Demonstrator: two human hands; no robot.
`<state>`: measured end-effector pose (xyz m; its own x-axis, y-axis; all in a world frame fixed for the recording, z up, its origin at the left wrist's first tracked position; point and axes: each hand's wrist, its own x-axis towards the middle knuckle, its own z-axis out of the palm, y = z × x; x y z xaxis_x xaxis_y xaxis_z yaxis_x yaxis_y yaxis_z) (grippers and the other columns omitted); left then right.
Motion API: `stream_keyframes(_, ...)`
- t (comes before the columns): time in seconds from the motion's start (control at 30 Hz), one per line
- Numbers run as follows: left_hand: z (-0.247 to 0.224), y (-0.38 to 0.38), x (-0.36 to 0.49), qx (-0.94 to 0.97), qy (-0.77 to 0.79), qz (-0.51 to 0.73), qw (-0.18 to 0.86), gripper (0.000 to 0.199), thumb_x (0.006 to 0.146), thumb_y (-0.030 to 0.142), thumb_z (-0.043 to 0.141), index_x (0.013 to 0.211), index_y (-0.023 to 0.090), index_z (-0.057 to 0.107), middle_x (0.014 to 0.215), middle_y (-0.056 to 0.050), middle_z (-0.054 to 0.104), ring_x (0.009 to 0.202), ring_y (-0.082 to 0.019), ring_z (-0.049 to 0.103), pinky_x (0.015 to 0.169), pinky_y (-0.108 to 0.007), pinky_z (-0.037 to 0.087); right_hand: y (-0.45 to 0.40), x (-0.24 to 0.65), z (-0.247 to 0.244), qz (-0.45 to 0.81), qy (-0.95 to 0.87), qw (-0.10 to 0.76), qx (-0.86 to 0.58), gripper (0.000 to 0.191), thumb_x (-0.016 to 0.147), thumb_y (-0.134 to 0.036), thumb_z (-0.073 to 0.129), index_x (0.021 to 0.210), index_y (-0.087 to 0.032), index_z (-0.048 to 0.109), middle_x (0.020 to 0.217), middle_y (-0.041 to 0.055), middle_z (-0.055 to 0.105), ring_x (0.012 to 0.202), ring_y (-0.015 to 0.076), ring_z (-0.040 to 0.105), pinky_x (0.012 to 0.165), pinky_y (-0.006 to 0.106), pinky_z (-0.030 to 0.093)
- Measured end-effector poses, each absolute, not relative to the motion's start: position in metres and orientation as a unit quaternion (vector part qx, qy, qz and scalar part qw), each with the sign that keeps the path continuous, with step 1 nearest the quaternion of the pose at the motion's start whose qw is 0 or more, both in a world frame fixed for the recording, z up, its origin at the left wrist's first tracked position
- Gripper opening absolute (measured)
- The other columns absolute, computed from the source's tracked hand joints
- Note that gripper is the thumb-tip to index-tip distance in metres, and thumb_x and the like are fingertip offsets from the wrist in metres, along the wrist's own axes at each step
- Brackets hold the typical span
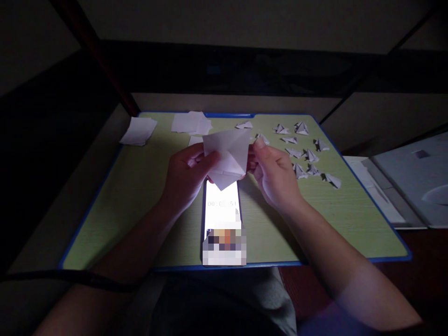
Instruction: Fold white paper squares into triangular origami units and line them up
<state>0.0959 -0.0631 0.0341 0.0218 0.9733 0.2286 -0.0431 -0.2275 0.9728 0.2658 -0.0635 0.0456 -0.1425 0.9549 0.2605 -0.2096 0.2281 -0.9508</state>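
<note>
Presently, the left hand (pixel 185 173) pinches a part-folded sheet (pixel 229 156) by the far end of the phone (pixel 220 217); the right hand's (pixel 278 175) hold is unclear; apparently finished folded pieces (pixel 310 155) lie mostly right beyond the phone, unfolded sheets (pixel 184 123) left beyond.

Two hands, left hand (pixel 185 175) and right hand (pixel 276 172), flank one creased sheet (pixel 229 156) and one phone (pixel 220 214). Beyond the left are two paper piles (pixel 137 131); beyond and beside the right, roughly eleven folded pieces (pixel 310 155) (some overlap).
</note>
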Motion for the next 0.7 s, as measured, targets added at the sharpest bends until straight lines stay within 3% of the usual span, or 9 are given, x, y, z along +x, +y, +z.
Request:
stream_keyframes(0.37,0.033,-0.064,0.096,0.567,0.421,0.541,0.457,0.023,0.081,0.034,0.065,0.092,0.016,0.075,0.076,-0.003,0.068,0.069,-0.017,0.062,0.059,-0.028,0.046,-0.061,0.268,0.044,0.653,-0.514,0.444,-0.335,0.038,0.079,-0.056,0.072,0.075,-0.02,0.058,0.065,-0.0009,0.064,0.055,0.0103,0.057,0.054,0.024,0.046)
stream_keyframes(0.57,0.04,-0.067,0.096,0.575,0.423,0.513,0.477,0.021,0.079,0.035,0.064,0.088,0.018,0.073,0.081,-0.004,0.069,0.079,-0.021,0.064,0.065,-0.031,0.048,-0.061,0.269,0.044,0.702,-0.5,0.387,-0.327,0.043,0.083,-0.063,0.065,0.074,-0.021,0.057,0.062,-0.0009,0.059,0.056,0.0109,0.052,0.053,0.024,0.044)
stream_keyframes(0.7,0.04,-0.068,0.096,0.565,0.392,0.51,0.518,0.017,0.076,0.032,0.062,0.082,0.018,0.07,0.083,-0.005,0.067,0.076,-0.019,0.061,0.064,-0.031,0.049,-0.061,0.27,0.044,0.716,-0.489,0.378,-0.324,0.04,0.082,-0.057,0.069,0.072,-0.021,0.055,0.06,-0.0024,0.055,0.056,0.0103,0.049,0.053,0.023,0.042)
